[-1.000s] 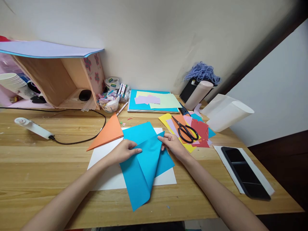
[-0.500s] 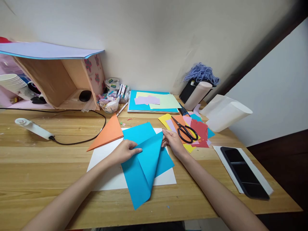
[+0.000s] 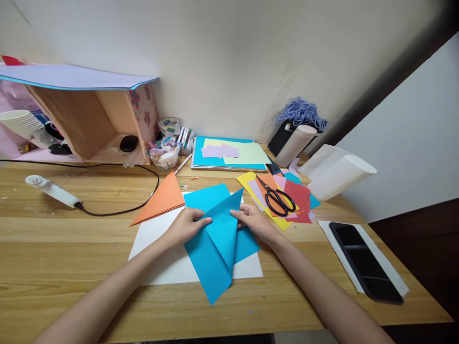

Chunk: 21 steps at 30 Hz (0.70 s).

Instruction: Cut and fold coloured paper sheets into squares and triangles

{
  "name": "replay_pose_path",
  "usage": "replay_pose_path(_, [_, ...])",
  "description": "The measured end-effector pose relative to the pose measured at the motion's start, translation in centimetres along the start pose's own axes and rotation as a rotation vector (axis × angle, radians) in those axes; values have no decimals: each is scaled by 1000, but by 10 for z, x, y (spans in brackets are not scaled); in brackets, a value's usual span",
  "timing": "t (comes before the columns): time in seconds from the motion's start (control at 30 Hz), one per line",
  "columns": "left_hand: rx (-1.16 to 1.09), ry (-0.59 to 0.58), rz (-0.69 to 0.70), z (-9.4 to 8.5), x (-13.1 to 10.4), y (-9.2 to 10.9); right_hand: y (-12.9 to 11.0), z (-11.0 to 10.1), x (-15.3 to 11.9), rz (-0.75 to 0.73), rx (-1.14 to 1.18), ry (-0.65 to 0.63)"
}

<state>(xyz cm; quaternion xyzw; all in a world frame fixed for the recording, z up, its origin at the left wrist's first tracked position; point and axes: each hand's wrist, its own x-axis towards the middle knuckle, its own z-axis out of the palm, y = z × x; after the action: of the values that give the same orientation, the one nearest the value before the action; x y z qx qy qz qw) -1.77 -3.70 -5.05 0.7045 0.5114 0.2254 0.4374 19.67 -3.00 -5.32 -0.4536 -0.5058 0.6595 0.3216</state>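
Observation:
Between my hands is a sheet of blue paper, its right part folded over in a loose, uncreased curve. My left hand pinches its left edge, thumb on top. On the right edge of the folded flap, the thumb of my right hand presses on the front while the other fingers are behind it. Another blue piece shows underneath, and a white sheet lies below on the table. To the left of the blue paper is a folded orange paper triangle.
Black-handled scissors rest on coloured paper scraps at right. Further right lies a phone. A stack of paper is at the back beside a bowl of scraps. A corded white tool and an open box are at left.
My right hand has slid down from the flap's upper corner to its right edge, thumb now in front. The blue paper's lower end has shifted slightly right and up. My left hand keeps its pinch.

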Motion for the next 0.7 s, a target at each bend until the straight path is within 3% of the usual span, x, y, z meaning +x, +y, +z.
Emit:
replay_pose_path(0.13, [-32, 29, -3, 2, 1, 0, 3, 4, 1, -83, -18, 119])
replay_pose_path(0.33, [-4, 139, -7, 5, 2, 0, 6, 4, 3, -71, -56, 41])
replay_pose_path(0.57, [-50, 106, -36, 5, 2, 0, 11, 2, 6, -100, -60, 74])
replay_pose_path(0.7, [-77, 116, -35, 6, 2, -3, 5, 3, 2, -99, -52, 4])
